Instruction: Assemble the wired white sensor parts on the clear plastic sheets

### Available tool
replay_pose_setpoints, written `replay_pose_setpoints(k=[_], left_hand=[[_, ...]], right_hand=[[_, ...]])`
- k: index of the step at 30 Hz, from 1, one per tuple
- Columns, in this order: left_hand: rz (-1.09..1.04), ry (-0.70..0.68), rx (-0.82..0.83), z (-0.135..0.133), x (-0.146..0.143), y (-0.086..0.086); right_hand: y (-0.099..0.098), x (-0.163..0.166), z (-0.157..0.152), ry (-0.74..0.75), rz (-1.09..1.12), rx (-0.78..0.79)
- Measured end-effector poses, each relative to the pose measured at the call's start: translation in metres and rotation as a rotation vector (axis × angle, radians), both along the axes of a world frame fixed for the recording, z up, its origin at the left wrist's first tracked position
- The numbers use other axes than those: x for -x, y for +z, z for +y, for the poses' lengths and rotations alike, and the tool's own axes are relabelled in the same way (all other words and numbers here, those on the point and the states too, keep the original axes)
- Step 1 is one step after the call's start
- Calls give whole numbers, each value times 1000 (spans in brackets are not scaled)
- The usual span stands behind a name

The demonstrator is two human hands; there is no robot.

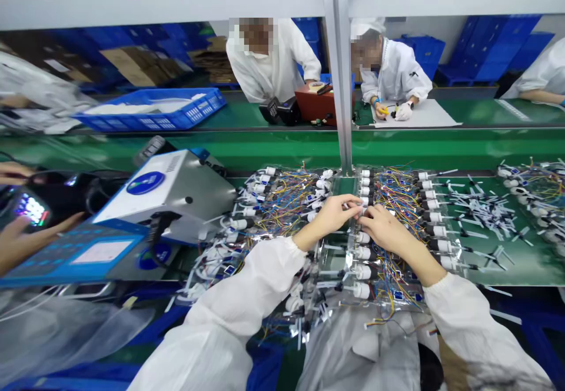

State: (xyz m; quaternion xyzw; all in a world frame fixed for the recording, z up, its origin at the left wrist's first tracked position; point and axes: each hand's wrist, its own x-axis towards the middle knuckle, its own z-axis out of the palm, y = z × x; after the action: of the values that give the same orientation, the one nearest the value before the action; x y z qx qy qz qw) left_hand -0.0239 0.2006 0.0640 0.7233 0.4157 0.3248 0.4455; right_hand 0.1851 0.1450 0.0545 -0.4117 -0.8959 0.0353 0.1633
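Showing white, black-collared fittings (362,253) in a column on the middle of the desk (536,268); pointing white ends left, lying with long axes left-right, trailing multicoloured wires (394,199) right. Pinching narrowly there with left hand (332,214) and right hand (385,227), hiding any exact hold. Reaching the near edge; leaving bare room right, around loose white strips (488,211).

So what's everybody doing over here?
A person in white sleeves has both bare hands, left and right, close together at a row of white plastic parts; what the fingertips pinch is too small to tell. Colourful wires lie beside that row. Little pale strips are scattered on the green bench. Across from them, a co-worker handles small things too.
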Motion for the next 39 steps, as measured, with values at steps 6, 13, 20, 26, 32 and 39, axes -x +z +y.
replay_pose_setpoints(k=[6, 13, 20, 26, 32, 39], left_hand=[[49, -14, -11, 2, 2, -2], [-51, -17, 68, -4, 3, 6], [-57, -52, -30, -4, 4, 6], [-53, -72, -82, -4, 6, 5], [-65, -93, -75, -5, 6, 8], [-58, -103, -123, -4, 6, 7]], right_hand=[[3, 2, -6, -54, 19, -40], [-7, -3, -8, -226, 745, 135], [-3, -4, -6, -215, 820, 207], [0, -1, -8, -173, 805, 208], [-3, 0, -8, -208, 848, 229], [1, 2, -9, -210, 857, 258]])
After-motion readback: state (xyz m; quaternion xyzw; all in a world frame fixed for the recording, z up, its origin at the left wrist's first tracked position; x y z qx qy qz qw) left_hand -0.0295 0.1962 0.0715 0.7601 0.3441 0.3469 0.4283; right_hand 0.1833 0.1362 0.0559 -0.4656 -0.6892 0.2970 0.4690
